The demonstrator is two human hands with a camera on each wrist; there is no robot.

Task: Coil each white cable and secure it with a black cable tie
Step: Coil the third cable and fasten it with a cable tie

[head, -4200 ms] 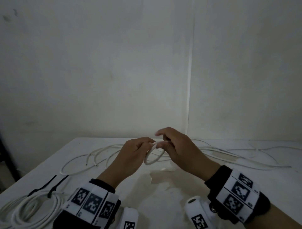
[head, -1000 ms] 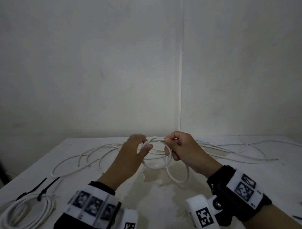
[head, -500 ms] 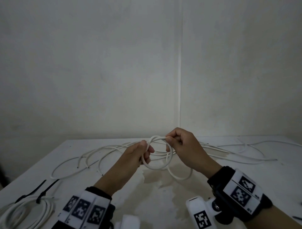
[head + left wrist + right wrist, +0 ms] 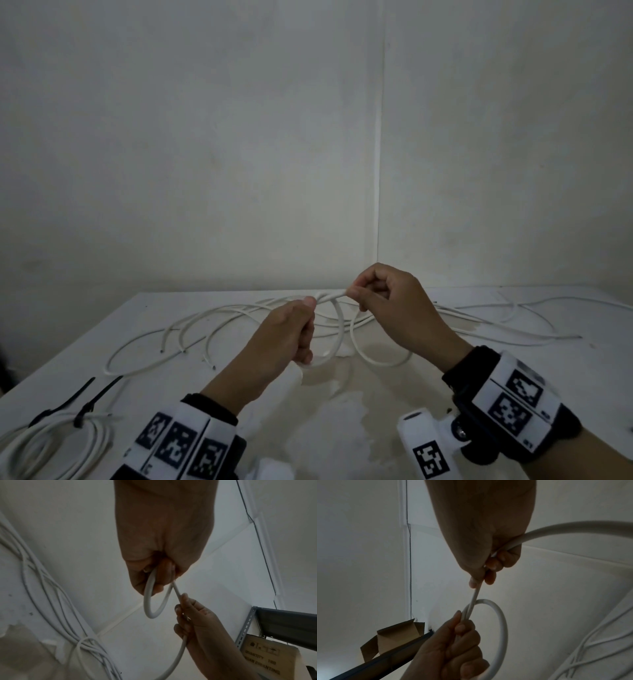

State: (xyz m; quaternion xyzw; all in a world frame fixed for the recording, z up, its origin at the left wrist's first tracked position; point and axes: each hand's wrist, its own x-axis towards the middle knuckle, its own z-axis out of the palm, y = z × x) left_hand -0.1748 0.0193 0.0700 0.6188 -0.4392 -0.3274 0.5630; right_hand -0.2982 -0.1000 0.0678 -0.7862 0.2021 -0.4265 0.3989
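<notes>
Where two pale walls meet behind it, my white worktop point(image 4: 513, 370) carries loose cables point(image 4: 191, 325) and a tied coil point(image 4: 51, 442). My left hand point(image 4: 287, 339) grips the white cable point(image 4: 339, 339) loop; my right hand point(image 4: 390, 301) pinches its strand just above.

Both hands point(image 4: 488, 555) point(image 4: 452, 645) grip the white cable point(image 4: 502, 626).
</notes>
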